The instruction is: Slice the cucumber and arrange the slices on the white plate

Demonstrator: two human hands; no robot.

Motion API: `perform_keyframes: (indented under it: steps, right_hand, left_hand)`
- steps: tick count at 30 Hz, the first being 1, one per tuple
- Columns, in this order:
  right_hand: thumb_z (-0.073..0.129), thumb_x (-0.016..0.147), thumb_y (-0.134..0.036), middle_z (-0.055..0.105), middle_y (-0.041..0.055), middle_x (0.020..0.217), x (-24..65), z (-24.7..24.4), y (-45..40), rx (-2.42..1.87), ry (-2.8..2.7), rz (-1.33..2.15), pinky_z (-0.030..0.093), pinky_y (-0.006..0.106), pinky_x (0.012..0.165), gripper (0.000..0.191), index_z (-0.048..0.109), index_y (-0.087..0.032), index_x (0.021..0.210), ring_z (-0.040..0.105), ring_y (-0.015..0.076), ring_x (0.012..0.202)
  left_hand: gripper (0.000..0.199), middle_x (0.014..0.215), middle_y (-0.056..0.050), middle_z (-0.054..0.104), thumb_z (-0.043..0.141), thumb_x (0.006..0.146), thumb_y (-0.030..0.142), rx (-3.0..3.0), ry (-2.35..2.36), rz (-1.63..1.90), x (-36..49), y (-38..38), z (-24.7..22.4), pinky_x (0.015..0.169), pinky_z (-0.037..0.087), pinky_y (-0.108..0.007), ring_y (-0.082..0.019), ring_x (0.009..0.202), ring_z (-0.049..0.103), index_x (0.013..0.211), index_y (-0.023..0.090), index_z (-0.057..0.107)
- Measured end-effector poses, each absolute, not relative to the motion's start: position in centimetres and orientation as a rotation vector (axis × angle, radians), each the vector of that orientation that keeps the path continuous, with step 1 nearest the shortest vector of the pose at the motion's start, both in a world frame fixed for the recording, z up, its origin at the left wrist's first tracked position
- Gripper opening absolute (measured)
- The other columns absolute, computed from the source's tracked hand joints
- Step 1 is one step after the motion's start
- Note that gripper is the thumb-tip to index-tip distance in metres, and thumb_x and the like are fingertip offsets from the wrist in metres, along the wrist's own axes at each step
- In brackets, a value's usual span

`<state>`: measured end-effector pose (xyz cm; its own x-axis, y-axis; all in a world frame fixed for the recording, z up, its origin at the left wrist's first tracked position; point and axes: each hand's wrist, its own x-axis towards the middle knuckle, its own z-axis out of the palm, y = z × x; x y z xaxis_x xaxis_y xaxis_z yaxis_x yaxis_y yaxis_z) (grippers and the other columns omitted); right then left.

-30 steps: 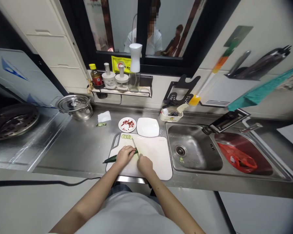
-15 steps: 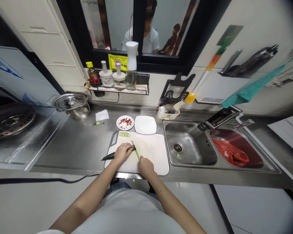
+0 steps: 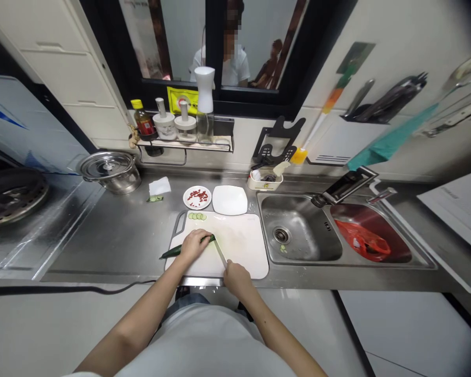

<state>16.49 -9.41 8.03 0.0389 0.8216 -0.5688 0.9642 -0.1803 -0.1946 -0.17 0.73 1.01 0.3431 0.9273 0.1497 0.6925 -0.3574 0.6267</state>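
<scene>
Cucumber point(image 3: 171, 252), head view: lying aslant on your white cutting board point(image 3: 243, 246).
Skin is dark green and glossy; the body is slim, narrowing to a tip that reaches past the board's left edge, and the right end sits against the blade of your knife point(image 3: 220, 251). Your left hand point(image 3: 195, 245) grips the cucumber from above, hiding its middle; your right hand point(image 3: 236, 277) is closed around the knife's handle. Pale green slices point(image 3: 197, 215) with darker rims overlap in a row near the board's far left corner.
</scene>
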Motion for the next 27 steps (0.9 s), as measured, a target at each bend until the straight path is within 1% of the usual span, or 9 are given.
perform_keyframes:
  steps: [6,12,18,22,25,27]
  right_hand:
    - [0.036,0.09,-0.011,0.069,0.0178,0.101,17.2,8.1,-10.6,2.05,1.832,-0.878,0.045,0.031,0.079,0.034,0.059,-0.01,0.115,0.064,0.0253,0.103]
    - [0.034,0.092,-0.012,0.069,0.0161,0.102,18.3,8.9,-11.2,2.055,1.85,-0.891,0.044,0.029,0.078,0.034,0.061,-0.012,0.112,0.064,0.0237,0.102]
    - [0.033,0.094,-0.015,0.07,0.014,0.097,19.6,9.0,-10.6,2.101,1.843,-0.682,0.042,0.029,0.074,0.032,0.06,-0.015,0.113,0.065,0.0232,0.096]
    - [0.033,0.094,-0.015,0.07,0.0105,0.095,20.4,8.9,-10.0,2.153,1.835,-0.573,0.039,0.027,0.07,0.035,0.057,-0.021,0.119,0.065,0.0212,0.092]
    - [0.035,0.095,-0.017,0.069,0.0087,0.097,20.9,9.0,-9.7,2.169,1.858,-0.488,0.037,0.027,0.07,0.035,0.057,-0.024,0.121,0.064,0.0201,0.092]
    - [0.039,0.093,-0.017,0.069,0.0085,0.098,21.2,9.0,-9.6,2.191,1.882,-0.414,0.037,0.028,0.072,0.035,0.057,-0.024,0.123,0.062,0.0198,0.092]
  left_hand:
    - [0.021,0.101,-0.002,0.071,0.052,0.09,0.03,2.16,1.43,0.657,-0.2,0.8,1.0,0.088,0.047,-0.031,-0.018,0.096,0.061,0.098,0.025,0.071]
    - [0.026,0.11,-0.004,0.07,0.054,0.088,0.032,2.122,1.496,0.635,-0.2,0.9,0.5,0.091,0.047,-0.033,-0.02,0.101,0.061,0.109,0.025,0.067]
    - [0.028,0.112,-0.005,0.069,0.052,0.089,0.036,2.085,1.524,0.634,-0.3,1.0,0.6,0.094,0.047,-0.035,-0.022,0.106,0.061,0.11,0.024,0.067]
    - [0.029,0.113,-0.005,0.068,0.049,0.091,0.035,2.072,1.548,0.696,-0.5,1.1,0.8,0.098,0.045,-0.037,-0.022,0.11,0.059,0.109,0.023,0.068]
    - [0.031,0.114,-0.006,0.068,0.046,0.092,0.035,1.988,1.561,0.789,-0.6,1.4,1.0,0.099,0.044,-0.038,-0.022,0.11,0.059,0.109,0.022,0.068]
    - [0.033,0.114,-0.007,0.068,0.045,0.092,0.037,1.883,1.564,0.86,-0.5,1.6,1.4,0.097,0.046,-0.037,-0.021,0.106,0.061,0.109,0.021,0.068]
